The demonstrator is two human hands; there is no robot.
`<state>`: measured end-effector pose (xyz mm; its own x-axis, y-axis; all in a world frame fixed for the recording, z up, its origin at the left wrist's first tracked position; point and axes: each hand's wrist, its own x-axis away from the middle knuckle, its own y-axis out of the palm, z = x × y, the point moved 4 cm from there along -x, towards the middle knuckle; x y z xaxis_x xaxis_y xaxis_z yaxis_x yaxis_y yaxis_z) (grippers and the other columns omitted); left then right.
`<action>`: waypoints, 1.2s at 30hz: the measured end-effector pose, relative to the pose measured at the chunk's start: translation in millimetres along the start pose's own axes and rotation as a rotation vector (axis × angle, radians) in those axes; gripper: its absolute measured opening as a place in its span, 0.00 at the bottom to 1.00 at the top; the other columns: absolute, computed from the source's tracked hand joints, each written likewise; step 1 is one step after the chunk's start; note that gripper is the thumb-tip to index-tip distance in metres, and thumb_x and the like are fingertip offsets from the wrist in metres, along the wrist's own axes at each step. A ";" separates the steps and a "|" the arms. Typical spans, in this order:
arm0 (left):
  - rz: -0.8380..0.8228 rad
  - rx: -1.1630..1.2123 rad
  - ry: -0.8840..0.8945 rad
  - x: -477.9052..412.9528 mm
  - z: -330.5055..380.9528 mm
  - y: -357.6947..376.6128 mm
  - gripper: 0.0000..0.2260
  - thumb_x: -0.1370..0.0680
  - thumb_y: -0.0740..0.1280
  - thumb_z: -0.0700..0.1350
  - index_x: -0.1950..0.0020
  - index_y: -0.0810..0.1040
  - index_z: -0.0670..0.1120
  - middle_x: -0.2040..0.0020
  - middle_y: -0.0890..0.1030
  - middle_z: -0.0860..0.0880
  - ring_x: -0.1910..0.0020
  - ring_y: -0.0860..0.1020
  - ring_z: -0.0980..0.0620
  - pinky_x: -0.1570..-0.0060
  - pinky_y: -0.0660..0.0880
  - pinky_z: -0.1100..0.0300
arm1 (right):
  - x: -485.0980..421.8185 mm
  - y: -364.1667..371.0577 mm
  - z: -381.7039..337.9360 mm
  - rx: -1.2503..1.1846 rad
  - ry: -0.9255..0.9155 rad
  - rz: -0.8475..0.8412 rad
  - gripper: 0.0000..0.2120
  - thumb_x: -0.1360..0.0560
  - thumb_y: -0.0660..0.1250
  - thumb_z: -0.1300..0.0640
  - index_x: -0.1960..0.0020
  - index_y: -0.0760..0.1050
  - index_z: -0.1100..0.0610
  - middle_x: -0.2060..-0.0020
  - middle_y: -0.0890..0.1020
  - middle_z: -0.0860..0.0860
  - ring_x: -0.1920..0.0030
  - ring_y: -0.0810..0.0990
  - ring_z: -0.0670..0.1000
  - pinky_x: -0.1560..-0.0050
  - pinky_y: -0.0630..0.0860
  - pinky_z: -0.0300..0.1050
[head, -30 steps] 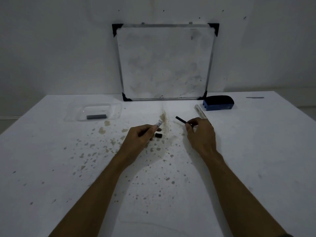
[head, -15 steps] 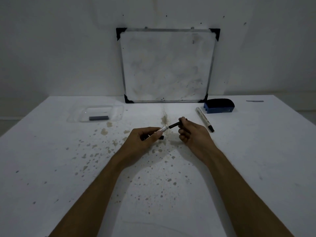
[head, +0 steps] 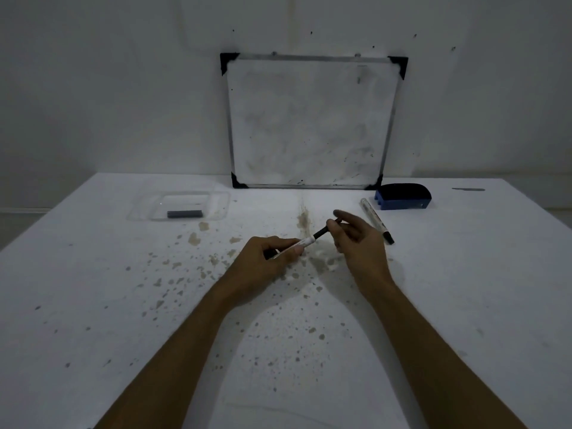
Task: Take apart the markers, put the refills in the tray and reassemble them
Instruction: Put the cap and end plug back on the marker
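My left hand (head: 266, 258) grips a white marker barrel (head: 301, 243) just above the table's middle, its open end pointing up and right. My right hand (head: 356, 239) pinches a thin black refill (head: 322, 233) whose lower end meets the barrel's open end. How far it sits inside I cannot tell. A clear plastic tray (head: 140, 209) stands at the back left, with one dark refill (head: 184, 214) lying in it. A second, whole marker (head: 375, 220) lies on the table right of my right hand.
A small whiteboard (head: 312, 122) leans on the wall at the table's back. A blue eraser (head: 402, 197) sits at its right foot. Brown stains speckle the white table (head: 93, 305) around my hands. A thin dark item (head: 468, 189) lies at the far right.
My right hand, which held the black refill apart near the second marker, has brought it left to the barrel's open end. The left hand has tilted the barrel toward it.
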<state>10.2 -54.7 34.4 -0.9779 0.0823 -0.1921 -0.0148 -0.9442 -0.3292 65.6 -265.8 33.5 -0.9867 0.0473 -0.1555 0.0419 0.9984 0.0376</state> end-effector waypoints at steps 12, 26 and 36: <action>0.082 0.083 0.049 -2.4 4.2 -4.2 0.15 0.17 0.67 0.56 0.36 0.85 0.51 0.45 0.77 0.51 0.65 0.81 0.67 0.63 0.73 0.76 | 32.2 34.7 -23.1 0.365 -0.473 -0.075 0.12 0.19 0.68 0.56 0.36 0.81 0.54 0.48 0.85 0.49 0.52 0.84 0.46 0.55 0.80 0.37; 0.141 0.243 -0.102 -11.3 -6.3 -11.6 0.14 0.16 0.66 0.55 0.44 0.88 0.49 0.66 0.75 0.51 0.71 0.69 0.55 0.74 0.67 0.63 | 21.7 41.2 -0.9 0.728 -0.340 -0.251 0.11 0.19 0.68 0.52 0.39 0.83 0.51 0.45 0.85 0.48 0.51 0.80 0.45 0.47 0.75 0.38; -0.001 0.158 -0.048 -4.2 -6.1 -0.9 0.15 0.22 0.74 0.58 0.39 0.87 0.53 0.56 0.89 0.48 0.70 0.80 0.53 0.70 0.78 0.60 | 6.0 10.1 -6.3 0.005 0.075 -0.220 0.12 0.20 0.69 0.49 0.38 0.83 0.49 0.51 0.88 0.52 0.62 0.77 0.46 0.61 0.74 0.42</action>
<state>15.5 -52.3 29.8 -0.9867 0.0710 -0.1464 -0.0443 -0.9829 -0.1786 59.2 -255.6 39.1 -0.9811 -0.1734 -0.0856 -0.1745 0.9846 0.0061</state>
